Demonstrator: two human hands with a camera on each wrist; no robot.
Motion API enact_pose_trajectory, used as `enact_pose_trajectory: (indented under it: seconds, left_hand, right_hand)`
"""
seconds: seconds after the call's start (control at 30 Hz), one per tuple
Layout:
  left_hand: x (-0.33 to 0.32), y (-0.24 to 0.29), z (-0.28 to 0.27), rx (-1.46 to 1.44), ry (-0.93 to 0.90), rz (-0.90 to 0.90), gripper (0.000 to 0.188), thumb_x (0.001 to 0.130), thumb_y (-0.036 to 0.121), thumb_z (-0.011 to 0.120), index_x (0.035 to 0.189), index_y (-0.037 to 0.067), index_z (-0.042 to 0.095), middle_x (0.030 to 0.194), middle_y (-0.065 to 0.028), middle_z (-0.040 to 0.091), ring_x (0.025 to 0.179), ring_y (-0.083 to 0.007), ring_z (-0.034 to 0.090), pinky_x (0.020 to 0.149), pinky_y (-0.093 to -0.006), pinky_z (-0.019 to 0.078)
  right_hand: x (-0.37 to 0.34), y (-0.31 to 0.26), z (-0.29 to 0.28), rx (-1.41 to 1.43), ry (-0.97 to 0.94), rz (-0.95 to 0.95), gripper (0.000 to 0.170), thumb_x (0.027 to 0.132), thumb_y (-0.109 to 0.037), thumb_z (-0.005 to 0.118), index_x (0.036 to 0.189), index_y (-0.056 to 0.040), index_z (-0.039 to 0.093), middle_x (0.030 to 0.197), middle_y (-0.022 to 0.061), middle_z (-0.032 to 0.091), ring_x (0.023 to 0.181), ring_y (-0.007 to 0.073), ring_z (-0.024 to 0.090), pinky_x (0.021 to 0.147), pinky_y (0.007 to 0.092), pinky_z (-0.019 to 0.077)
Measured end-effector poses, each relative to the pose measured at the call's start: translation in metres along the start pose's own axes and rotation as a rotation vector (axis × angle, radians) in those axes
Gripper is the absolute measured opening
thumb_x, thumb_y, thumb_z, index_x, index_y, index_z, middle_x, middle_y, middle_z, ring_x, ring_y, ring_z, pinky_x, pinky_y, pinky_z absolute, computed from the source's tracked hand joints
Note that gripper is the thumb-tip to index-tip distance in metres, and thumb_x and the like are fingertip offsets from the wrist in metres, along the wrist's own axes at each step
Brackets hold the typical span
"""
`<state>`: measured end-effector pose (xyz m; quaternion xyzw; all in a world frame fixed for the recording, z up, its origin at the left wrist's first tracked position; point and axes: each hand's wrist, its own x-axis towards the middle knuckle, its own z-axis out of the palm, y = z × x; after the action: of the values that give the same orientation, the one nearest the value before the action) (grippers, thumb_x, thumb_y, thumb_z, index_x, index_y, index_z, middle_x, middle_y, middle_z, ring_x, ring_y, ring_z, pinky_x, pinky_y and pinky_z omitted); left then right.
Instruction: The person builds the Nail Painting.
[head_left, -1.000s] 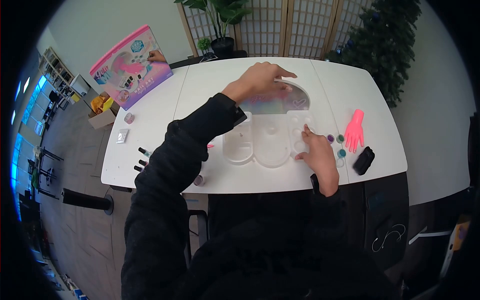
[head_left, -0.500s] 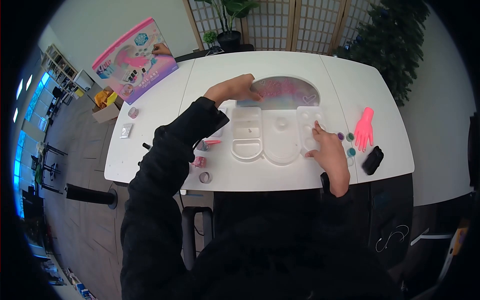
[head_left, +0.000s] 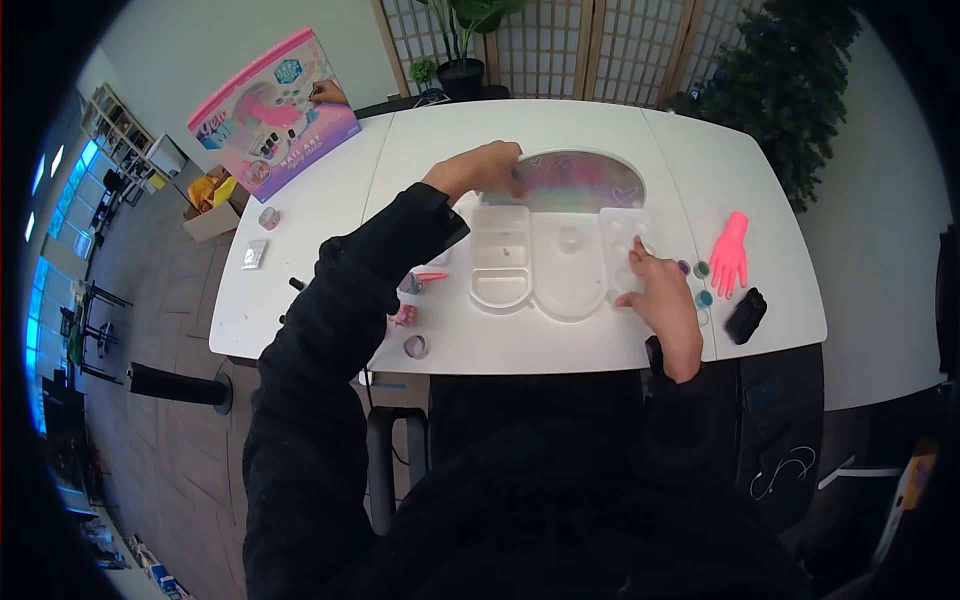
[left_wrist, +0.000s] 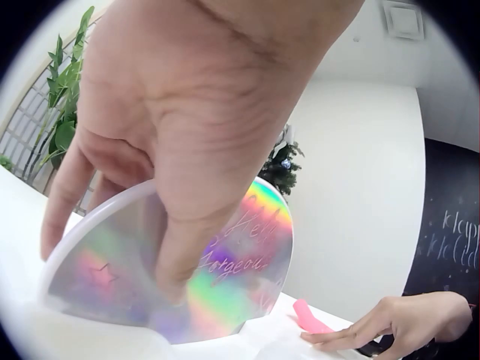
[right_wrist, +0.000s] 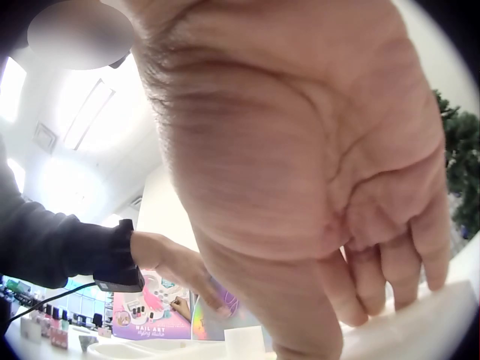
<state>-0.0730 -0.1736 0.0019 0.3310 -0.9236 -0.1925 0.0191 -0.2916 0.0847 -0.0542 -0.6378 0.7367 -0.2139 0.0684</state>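
A white plastic tray [head_left: 567, 290] with several compartments lies on the table. At its back edge stands a half-round iridescent panel [head_left: 580, 180] with pink lettering. My left hand [head_left: 480, 170] grips the panel's upper left rim; in the left wrist view the thumb [left_wrist: 180, 262] lies on its shiny face and the other fingers reach behind. My right hand [head_left: 662, 300] rests on the tray's right section with its fingers fairly straight. In the right wrist view its fingers [right_wrist: 405, 277] come down at the white rim.
Right of the tray are small pots [head_left: 703, 298], a pink model hand [head_left: 731, 255] and a black case [head_left: 746, 316]. Jars [head_left: 416, 346] and pink tweezers [head_left: 432, 276] lie left, partly behind my left sleeve. A nail art box [head_left: 272, 115] stands at the back left.
My left hand has come down from above the panel to its left rim and taken hold there. The right hand stays on the tray's right section. The head view has shifted slightly.
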Motion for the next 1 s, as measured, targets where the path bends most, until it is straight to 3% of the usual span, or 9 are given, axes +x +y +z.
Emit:
enact_pose_trajectory:
  seconds: [0.07, 0.13, 0.27, 0.53, 0.7, 0.8, 0.87, 0.97, 1.0]
  left_hand:
    - [0.005, 0.012, -0.007, 0.088, 0.01, 0.042, 0.051, 0.081, 0.025, 0.087, 0.122, -0.002, 0.071, 0.11, -0.0196, 0.076, 0.102, -0.0301, 0.073, 0.091, -0.0386, 0.0547]
    - [0.014, 0.03, -0.012, -0.261, 0.151, 0.212, 0.041, 0.088, 0.022, 0.081, 0.122, 0.002, 0.072, 0.111, -0.0196, 0.076, 0.102, -0.03, 0.073, 0.092, -0.0397, 0.0547]
    - [0.03, 0.057, -0.01, -0.341, 0.101, 0.334, 0.033, 0.092, 0.02, 0.074, 0.121, 0.005, 0.073, 0.11, -0.0188, 0.076, 0.099, -0.0307, 0.073, 0.09, -0.0411, 0.0555]
    - [0.035, 0.072, 0.012, 0.129, 0.31, 0.258, 0.031, 0.09, 0.023, 0.075, 0.119, 0.013, 0.074, 0.1, -0.0139, 0.078, 0.095, -0.0365, 0.073, 0.083, -0.0462, 0.0572]
    - [0.031, 0.076, 0.016, 0.132, 0.334, 0.239, 0.035, 0.09, 0.024, 0.075, 0.124, 0.017, 0.072, 0.101, -0.0132, 0.078, 0.097, -0.0357, 0.073, 0.083, -0.0466, 0.0569]
    - [0.023, 0.076, 0.013, 0.082, 0.343, 0.274, 0.043, 0.092, 0.023, 0.074, 0.134, 0.019, 0.067, 0.107, -0.0133, 0.077, 0.102, -0.0344, 0.072, 0.086, -0.0458, 0.0557]
    - [0.016, 0.073, 0.013, 0.022, 0.33, 0.301, 0.048, 0.092, 0.023, 0.074, 0.139, 0.021, 0.065, 0.112, -0.0129, 0.076, 0.107, -0.0335, 0.07, 0.089, -0.045, 0.0546]
    - [0.007, 0.077, 0.011, 0.219, 0.527, 0.421, 0.053, 0.093, 0.021, 0.074, 0.144, 0.02, 0.06, 0.121, -0.0097, 0.07, 0.116, -0.0319, 0.062, 0.097, -0.0437, 0.0509]
    - [-0.001, 0.085, 0.008, 0.18, 0.574, 0.403, 0.048, 0.094, 0.02, 0.073, 0.141, 0.018, 0.063, 0.121, -0.0083, 0.068, 0.118, -0.0318, 0.059, 0.099, -0.0438, 0.0494]
  right_hand:
    - [0.003, -0.001, 0.0, -0.045, -0.001, 0.005, 0.068, 0.062, -0.002, 0.091, 0.124, 0.0079, 0.067, 0.143, 0.0172, 0.059, 0.113, 0.0375, 0.068, 0.085, 0.0434, 0.0598]
    - [0.003, 0.001, 0.002, -0.03, -0.006, 0.008, 0.066, 0.061, -0.004, 0.092, 0.122, 0.0067, 0.068, 0.138, 0.0176, 0.063, 0.109, 0.0379, 0.069, 0.084, 0.044, 0.0597]
    - [0.001, 0.001, 0.001, -0.036, 0.006, -0.01, 0.067, 0.061, -0.005, 0.092, 0.122, 0.0066, 0.068, 0.134, 0.0186, 0.065, 0.108, 0.0382, 0.069, 0.083, 0.0441, 0.0596]
    - [0.001, -0.002, -0.002, -0.04, -0.009, 0.005, 0.082, 0.063, -0.01, 0.092, 0.137, 0.0067, 0.06, 0.111, 0.0196, 0.072, 0.097, 0.0385, 0.071, 0.079, 0.045, 0.0588]
    - [0.0, 0.005, -0.011, -0.065, 0.053, -0.056, 0.062, 0.066, -0.011, 0.092, 0.123, 0.0035, 0.071, 0.115, 0.0256, 0.071, 0.096, 0.0401, 0.072, 0.079, 0.0423, 0.059]
    - [0.013, 0.037, -0.021, 0.235, 0.161, -0.088, 0.049, 0.072, -0.013, 0.09, 0.115, 0.0034, 0.075, 0.112, 0.0291, 0.072, 0.096, 0.0396, 0.073, 0.081, 0.0395, 0.0592]
    - [0.017, 0.063, -0.037, 0.185, 0.295, 0.196, 0.046, 0.077, -0.015, 0.088, 0.116, 0.0046, 0.073, 0.104, 0.0303, 0.073, 0.095, 0.039, 0.075, 0.08, 0.0397, 0.0594]
    - [0.027, 0.123, -0.043, 0.186, 0.395, 0.258, 0.05, 0.079, -0.015, 0.087, 0.125, 0.0004, 0.072, 0.113, 0.0233, 0.075, 0.102, 0.0356, 0.075, 0.086, 0.0413, 0.06]
    - [0.027, 0.132, -0.047, 0.054, 0.363, 0.362, 0.042, 0.079, -0.014, 0.086, 0.115, 0.002, 0.073, 0.107, 0.0243, 0.075, 0.098, 0.0381, 0.075, 0.082, 0.0433, 0.06]
